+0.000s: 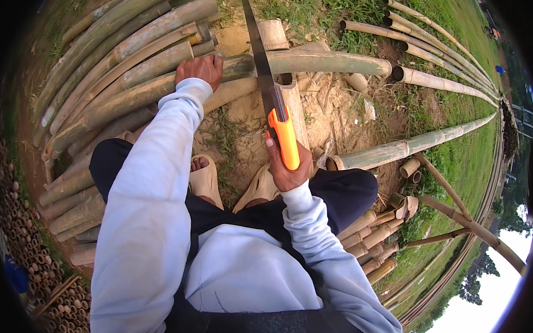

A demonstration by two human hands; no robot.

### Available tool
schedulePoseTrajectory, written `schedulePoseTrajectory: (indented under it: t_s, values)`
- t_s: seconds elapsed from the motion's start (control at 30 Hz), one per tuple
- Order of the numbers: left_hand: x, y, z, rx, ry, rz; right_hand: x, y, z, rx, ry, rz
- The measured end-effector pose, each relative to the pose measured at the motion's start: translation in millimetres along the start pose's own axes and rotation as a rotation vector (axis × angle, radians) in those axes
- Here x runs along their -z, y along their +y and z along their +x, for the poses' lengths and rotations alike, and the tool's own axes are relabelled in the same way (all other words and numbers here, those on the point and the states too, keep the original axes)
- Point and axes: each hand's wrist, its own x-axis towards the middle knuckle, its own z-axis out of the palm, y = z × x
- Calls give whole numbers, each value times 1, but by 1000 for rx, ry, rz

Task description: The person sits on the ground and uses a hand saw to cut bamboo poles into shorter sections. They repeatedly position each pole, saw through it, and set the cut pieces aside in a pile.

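Note:
A long bamboo pole [334, 63] lies crosswise in front of me, propped over shorter bamboo pieces. My left hand [200, 70] is closed over it and presses it from above, left of the saw. In my right hand [290, 168] is a handsaw [261, 63] with an orange handle, the fingers wrapped round the grip. Its dark blade points away from me and crosses the pole, covering a narrow strip of it. Whether the teeth have entered the bamboo I cannot tell. An upright bamboo post [293, 106] stands just under the pole beside the blade.
Stacked bamboo poles [159, 30] fill the left side. More long poles [434, 81] fan out over grass at the right. Cut lengths [366, 243] are piled by my right knee. Sawdust [330, 113] covers the ground near my sandals [204, 182]. A slanted bamboo frame [470, 223] stands at far right.

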Motion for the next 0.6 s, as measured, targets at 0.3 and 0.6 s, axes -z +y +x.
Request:
schedulePoseTrajectory:
  t_s: [0.3, 0.6]
  values:
    - [-3, -1, -2, -20, 48, -20, 30, 17, -58, 28, 38, -91]
    - [-5, -8, -3, -79, 79, 19, 5, 5, -26, 8, 16, -39]
